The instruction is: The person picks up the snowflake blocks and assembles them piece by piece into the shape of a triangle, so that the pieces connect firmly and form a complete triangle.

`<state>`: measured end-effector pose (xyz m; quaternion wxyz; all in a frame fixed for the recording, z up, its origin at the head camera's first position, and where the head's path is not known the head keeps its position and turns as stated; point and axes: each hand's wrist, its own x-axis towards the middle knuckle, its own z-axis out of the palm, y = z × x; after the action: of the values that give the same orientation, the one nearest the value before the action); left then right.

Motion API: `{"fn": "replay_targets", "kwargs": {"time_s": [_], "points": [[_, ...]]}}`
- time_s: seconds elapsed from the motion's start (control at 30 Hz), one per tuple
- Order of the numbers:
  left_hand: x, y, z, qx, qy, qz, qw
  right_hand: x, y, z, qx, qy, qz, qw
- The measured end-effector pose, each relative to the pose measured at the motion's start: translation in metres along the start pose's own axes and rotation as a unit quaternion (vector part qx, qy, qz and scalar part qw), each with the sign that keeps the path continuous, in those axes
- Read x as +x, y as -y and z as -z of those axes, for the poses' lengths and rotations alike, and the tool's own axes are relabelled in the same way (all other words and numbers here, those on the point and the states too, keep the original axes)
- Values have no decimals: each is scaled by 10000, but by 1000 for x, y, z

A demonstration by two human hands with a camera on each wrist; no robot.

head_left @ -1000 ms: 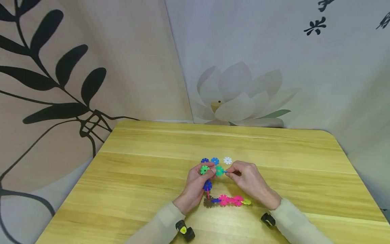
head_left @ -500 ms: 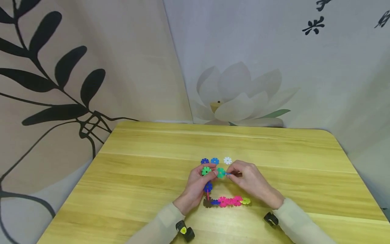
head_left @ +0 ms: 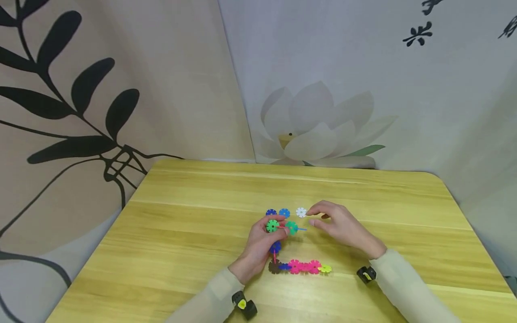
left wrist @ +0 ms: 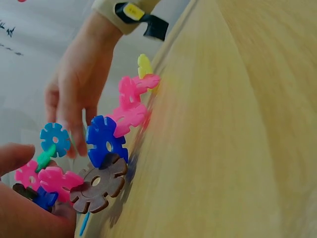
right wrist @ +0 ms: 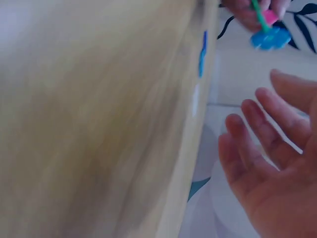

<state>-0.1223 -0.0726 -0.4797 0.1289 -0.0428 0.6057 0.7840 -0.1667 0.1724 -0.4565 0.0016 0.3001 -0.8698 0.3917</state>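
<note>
My left hand (head_left: 255,246) pinches a chain of notched plastic snowflake discs near its upper end. Above the thumb shows a green disc (head_left: 272,225); a teal disc (head_left: 291,228) juts past the thumb tip. On the teal one sits a light blue disc (left wrist: 55,140), edge-on in the head view. Below the hand the chain turns at a brown disc (left wrist: 99,183) and runs right through blue and pink discs (head_left: 295,267) to a yellow end disc (head_left: 325,268). My right hand (head_left: 343,226) holds nothing, its fingertips right by a loose white disc (head_left: 301,212).
Two more loose discs, a dark blue one (head_left: 271,212) and a mid-blue one (head_left: 284,212), lie left of the white disc on the wooden table (head_left: 202,188). A printed backdrop (head_left: 181,89) stands behind the table's far edge.
My right hand has let go of the light blue disc, which stays on the chain, and moved up and right towards the white disc. The left hand stays nearly in place.
</note>
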Motion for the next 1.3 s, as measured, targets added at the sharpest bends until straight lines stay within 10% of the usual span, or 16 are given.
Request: {"fn": "replay_targets", "kwargs": {"time_s": [0.57,1.3], "points": [[0,-2,-2,200,-145,-74,9997,40,-15,-12,-1370,731,-388,9871],[-3,-8,-1,224,-245,41,9994,16,-6,-6,-839,217,-896,9922]]}}
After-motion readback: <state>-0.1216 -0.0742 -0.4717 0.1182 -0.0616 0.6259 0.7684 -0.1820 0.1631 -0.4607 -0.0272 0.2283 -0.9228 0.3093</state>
